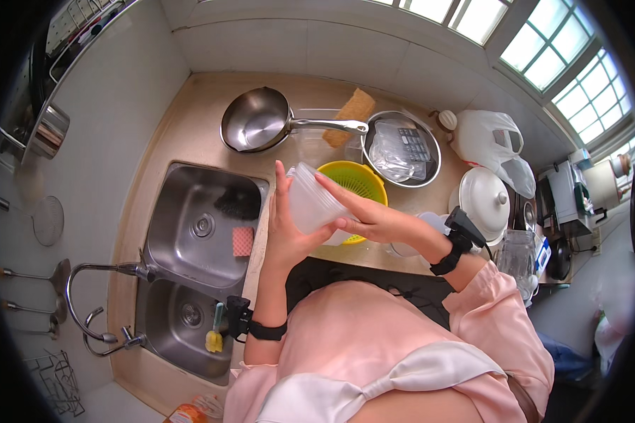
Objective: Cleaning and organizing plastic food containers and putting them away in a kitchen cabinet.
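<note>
Between my two hands is a tilted stack of translucent plastic tubs (313,203), nested one in another with several rims showing. My left hand (288,232) supports the stack from the left and below, its fingers pointing up along the side. From the right, my right hand (365,211) lies with its fingers along the rims and its thumb underneath. Directly behind the stack, a yellow-green plastic colander (368,182) rests on the counter, partly hidden by the tubs and my right hand. More clear plastic containers (407,246) are half covered by my right forearm.
A double steel sink (159,248) lies left, holding a pink sponge (243,241) and a yellow-headed brush (215,338); its faucet (79,269) arches there. Behind are a steel saucepan (256,119), a loofah (357,108) and a bowl of plastic lids (399,148). A white lidded pot (481,203) stands right.
</note>
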Demonstrator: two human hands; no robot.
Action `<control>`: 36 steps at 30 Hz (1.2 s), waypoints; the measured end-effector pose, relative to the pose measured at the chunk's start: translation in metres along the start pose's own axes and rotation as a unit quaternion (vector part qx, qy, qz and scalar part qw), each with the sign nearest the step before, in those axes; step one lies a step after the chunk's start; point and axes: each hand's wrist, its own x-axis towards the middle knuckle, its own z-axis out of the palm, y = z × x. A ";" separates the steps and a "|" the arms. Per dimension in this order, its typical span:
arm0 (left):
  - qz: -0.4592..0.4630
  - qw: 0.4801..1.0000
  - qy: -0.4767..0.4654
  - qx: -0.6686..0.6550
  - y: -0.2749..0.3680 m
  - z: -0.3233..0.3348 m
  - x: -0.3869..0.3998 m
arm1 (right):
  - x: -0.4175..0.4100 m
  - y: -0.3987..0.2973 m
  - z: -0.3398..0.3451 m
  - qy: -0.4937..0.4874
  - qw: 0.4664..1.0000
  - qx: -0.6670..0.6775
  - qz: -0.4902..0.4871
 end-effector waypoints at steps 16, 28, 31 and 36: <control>0.036 0.997 -0.051 -0.041 -0.035 0.030 0.009 | -0.024 0.003 -0.031 0.019 0.974 -0.224 0.040; 0.000 0.963 -0.130 0.237 -0.089 0.051 -0.012 | -0.059 0.123 -0.154 0.177 0.896 -0.324 0.246; -0.034 0.962 -0.160 0.217 -0.084 0.046 -0.012 | -0.076 0.161 -0.137 0.023 0.818 -0.485 0.310; -0.095 0.953 -0.186 0.218 -0.087 0.037 -0.016 | -0.073 0.176 -0.117 -0.024 0.767 -0.582 0.272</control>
